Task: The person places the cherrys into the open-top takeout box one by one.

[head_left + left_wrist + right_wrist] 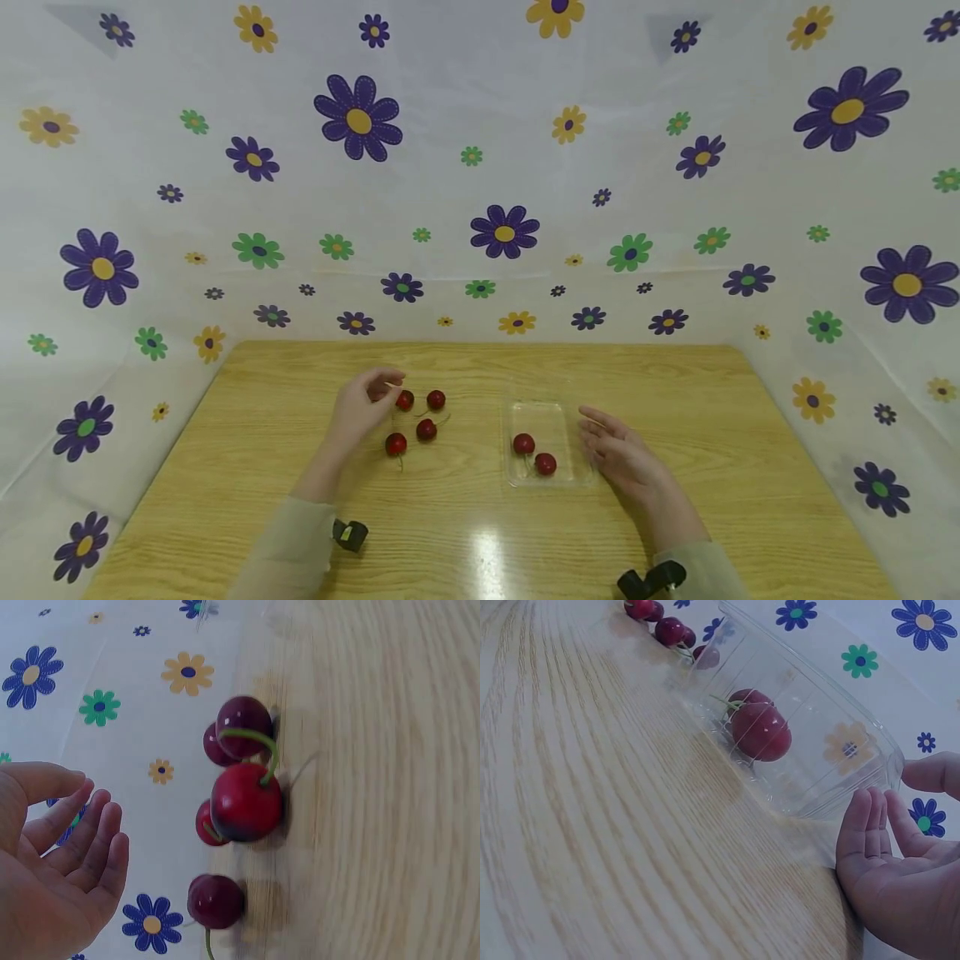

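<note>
Several dark red cherries (pixel 426 429) with green stems lie loose on the table, left of a clear plastic box (pixel 513 477). Two more cherries (pixel 545 463) are in the box. My left hand (pixel 365 404) hovers beside the farthest-left loose cherries, thumb near the index finger; in the left wrist view no fruit shows between its fingers. At the box's right side is my right hand (pixel 622 454), fingers loosely bent. In the right wrist view its thumb and fingertips are at the end of the box (pixel 817 802); whether they touch it I cannot tell.
The wooden table (pixel 465 533) ends at the back against a white flower-printed cloth (pixel 450 192), which also rises on both sides. Black wrist cameras (pixel 350 535) are strapped to both forearms.
</note>
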{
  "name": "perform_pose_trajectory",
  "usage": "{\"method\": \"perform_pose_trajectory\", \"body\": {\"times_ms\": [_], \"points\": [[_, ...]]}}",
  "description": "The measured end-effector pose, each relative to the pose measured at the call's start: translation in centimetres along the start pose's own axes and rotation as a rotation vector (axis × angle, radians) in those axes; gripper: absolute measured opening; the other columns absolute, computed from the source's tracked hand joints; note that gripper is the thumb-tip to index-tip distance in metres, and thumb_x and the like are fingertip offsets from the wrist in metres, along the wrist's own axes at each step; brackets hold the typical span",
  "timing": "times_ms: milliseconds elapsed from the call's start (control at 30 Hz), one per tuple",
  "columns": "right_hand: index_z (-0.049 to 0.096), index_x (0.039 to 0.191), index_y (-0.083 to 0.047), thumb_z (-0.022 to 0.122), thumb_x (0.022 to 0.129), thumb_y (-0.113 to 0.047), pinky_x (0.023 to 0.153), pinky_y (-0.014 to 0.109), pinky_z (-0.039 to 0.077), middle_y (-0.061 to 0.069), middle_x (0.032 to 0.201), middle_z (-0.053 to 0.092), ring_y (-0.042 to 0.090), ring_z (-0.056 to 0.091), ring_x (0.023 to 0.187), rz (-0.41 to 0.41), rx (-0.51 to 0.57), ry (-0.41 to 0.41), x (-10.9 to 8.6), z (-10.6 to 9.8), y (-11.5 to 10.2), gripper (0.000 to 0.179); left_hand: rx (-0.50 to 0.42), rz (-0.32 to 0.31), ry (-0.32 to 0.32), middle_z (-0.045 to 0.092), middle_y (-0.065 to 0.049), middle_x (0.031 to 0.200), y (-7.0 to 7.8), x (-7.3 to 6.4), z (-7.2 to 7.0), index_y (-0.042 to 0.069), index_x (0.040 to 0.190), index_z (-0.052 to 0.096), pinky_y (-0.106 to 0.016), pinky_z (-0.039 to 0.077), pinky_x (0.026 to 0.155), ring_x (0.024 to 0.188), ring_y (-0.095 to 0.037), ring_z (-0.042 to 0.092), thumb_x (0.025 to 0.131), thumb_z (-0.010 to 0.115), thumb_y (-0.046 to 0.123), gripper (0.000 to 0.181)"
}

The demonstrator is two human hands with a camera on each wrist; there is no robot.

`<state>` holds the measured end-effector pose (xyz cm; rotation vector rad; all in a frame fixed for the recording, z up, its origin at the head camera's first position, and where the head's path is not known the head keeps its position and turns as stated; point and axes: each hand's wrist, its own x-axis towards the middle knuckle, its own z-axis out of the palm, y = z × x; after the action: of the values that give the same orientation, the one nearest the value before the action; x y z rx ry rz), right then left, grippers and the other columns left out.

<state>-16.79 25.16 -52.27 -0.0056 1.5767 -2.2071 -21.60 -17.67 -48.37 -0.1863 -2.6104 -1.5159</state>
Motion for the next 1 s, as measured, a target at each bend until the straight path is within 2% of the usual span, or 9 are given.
{"method": "perform_pose_trajectory", "body": {"times_ms": [133, 333, 433, 633, 800, 1000], "points": [[0.055, 0.138, -0.028, 0.047, 0.106, 0.004, 0.094, 0.017, 0.051, -0.009, 0.129, 0.054, 0.003, 0.055, 0.113, 0.003, -0.005, -0.006, 0.0, 0.1, 0.0, 0.046, 0.011, -0.011, 0.021, 0.075, -0.024, 0.121, -0.8, 0.0, -1.1, -0.001, 0.125, 0.072, -0.013, 0.053, 0.085, 0.105, -0.030, 0.071, 0.100, 0.068, 0.001, 0.026], [0.054, 0.139, -0.027, 0.047, 0.106, 0.003, 0.097, 0.018, 0.051, -0.010, 0.130, 0.054, 0.002, 0.054, 0.116, 0.009, -0.009, 0.002, -0.1, 0.1, -0.1, 0.045, 0.049, -0.050, 0.039, 0.075, -0.021, 0.122, -1.9, -0.1, -2.1, -0.001, 0.128, 0.071, -0.017, 0.054, 0.089, 0.110, -0.032, 0.070, 0.101, 0.067, 0.004, 0.027], [0.054, 0.139, -0.026, 0.047, 0.106, 0.004, 0.098, 0.018, 0.051, -0.010, 0.130, 0.054, 0.002, 0.054, 0.116, 0.009, -0.002, 0.003, 0.0, 0.1, -0.1, 0.046, 0.052, -0.069, 0.042, 0.074, -0.021, 0.125, -2.4, -0.2, -2.5, -0.001, 0.129, 0.070, -0.014, 0.053, 0.090, 0.113, -0.034, 0.070, 0.102, 0.067, 0.005, 0.028], [0.055, 0.137, -0.028, 0.047, 0.105, 0.004, 0.100, 0.018, 0.050, -0.011, 0.130, 0.054, 0.002, 0.054, 0.117, 0.009, 0.008, -0.004, 0.0, 0.0, 0.1, 0.045, 0.034, -0.076, 0.058, 0.073, -0.021, 0.125, -3.4, -0.5, -2.8, -0.001, 0.129, 0.070, -0.007, 0.048, 0.086, 0.111, -0.031, 0.069, 0.102, 0.066, 0.005, 0.028], [0.054, 0.138, -0.028, 0.048, 0.106, 0.003, 0.100, 0.018, 0.051, -0.011, 0.129, 0.055, 0.002, 0.055, 0.117, 0.007, -0.009, 0.010, 0.0, -0.1, 0.2, 0.045, 0.044, -0.078, 0.069, 0.074, -0.022, 0.124, -4.2, -0.5, -2.8, -0.001, 0.127, 0.070, -0.009, 0.050, 0.086, 0.108, -0.027, 0.069, 0.101, 0.067, 0.006, 0.027], [0.055, 0.139, -0.028, 0.048, 0.106, 0.003, 0.098, 0.018, 0.051, -0.011, 0.129, 0.055, 0.002, 0.056, 0.116, 0.004, -0.016, 0.020, 0.0, -0.1, 0.2, 0.046, 0.056, -0.127, 0.080, 0.073, -0.021, 0.127, -4.8, -0.5, -2.7, -0.001, 0.128, 0.070, -0.009, 0.049, 0.085, 0.110, -0.031, 0.070, 0.102, 0.067, 0.006, 0.027]]}}
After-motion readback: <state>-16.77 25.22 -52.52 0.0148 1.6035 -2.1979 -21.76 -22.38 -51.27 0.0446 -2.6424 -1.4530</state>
